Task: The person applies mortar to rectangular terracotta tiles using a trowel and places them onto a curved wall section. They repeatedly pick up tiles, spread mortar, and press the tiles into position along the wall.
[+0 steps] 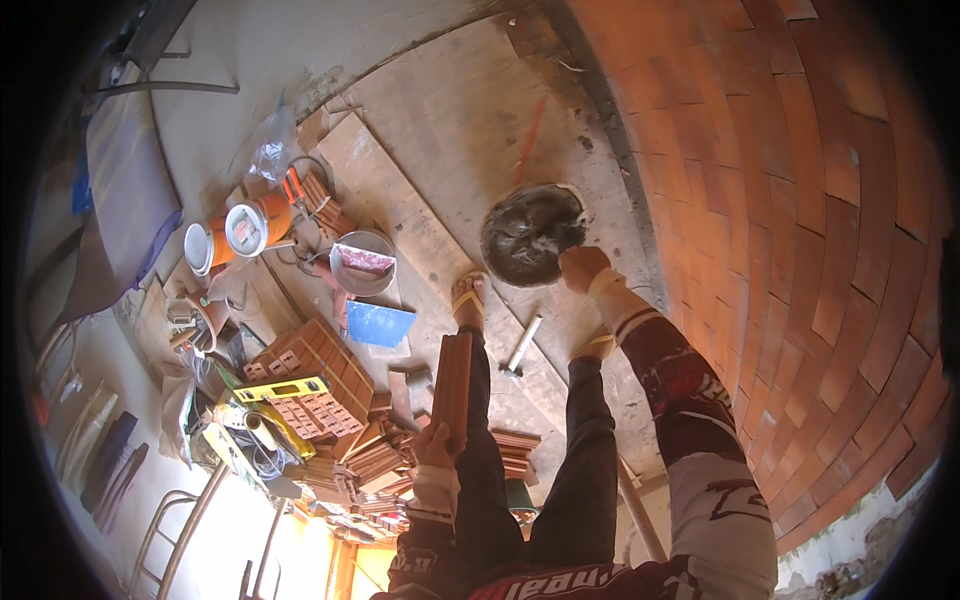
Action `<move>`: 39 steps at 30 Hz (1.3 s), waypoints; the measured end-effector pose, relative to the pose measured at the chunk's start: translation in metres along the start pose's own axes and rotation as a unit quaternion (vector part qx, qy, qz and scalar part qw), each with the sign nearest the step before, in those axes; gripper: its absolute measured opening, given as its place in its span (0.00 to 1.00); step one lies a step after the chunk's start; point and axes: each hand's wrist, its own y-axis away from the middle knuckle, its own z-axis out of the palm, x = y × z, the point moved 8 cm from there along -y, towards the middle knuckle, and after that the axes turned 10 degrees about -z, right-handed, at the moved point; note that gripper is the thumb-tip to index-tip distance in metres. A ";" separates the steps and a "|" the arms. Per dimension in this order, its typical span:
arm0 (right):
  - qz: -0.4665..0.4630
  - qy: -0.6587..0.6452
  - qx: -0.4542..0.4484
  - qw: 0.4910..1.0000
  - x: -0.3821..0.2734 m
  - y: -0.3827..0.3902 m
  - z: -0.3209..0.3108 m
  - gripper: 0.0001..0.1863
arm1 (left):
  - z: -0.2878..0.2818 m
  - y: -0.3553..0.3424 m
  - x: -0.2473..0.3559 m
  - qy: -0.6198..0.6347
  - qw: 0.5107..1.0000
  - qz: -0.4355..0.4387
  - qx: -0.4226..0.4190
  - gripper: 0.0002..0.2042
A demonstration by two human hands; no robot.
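left hand (pixel 436 445) clasping brick (pixel 453 385) | right hand (pixel 584 268) by mortar (pixel 528 225), grip unclear | risk: weak one-handed hold could drop brick

Large pale lettering runs across the front of the dark maroon fabric shirt (pixel 575 583) at the lower edge. Pale characters also stand on its dark maroon left sleeve (pixel 422 562), and dark, angular, letter-like marks on the whitish part of its right sleeve (pixel 715 505). Any print on the long yellow spirit level (pixel 283 388) is too small to read.
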 end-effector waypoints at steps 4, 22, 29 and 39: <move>-0.011 -0.030 -0.072 0.997 -0.012 -0.002 0.022 0.10 | -0.010 0.006 0.003 -0.008 0.999 -0.013 0.033 0.16; 0.132 -0.009 0.124 0.983 -0.007 0.017 -0.055 0.09 | -0.024 -0.002 -0.005 0.033 0.997 -0.057 0.032 0.19; 0.055 -0.066 0.002 0.996 0.014 -0.052 -0.008 0.11 | -0.014 -0.005 0.003 0.023 0.998 -0.045 0.023 0.19; 0.075 -0.378 -0.025 0.923 0.000 -0.032 0.028 0.15 | -0.013 -0.010 0.003 0.012 0.999 -0.036 -0.011 0.18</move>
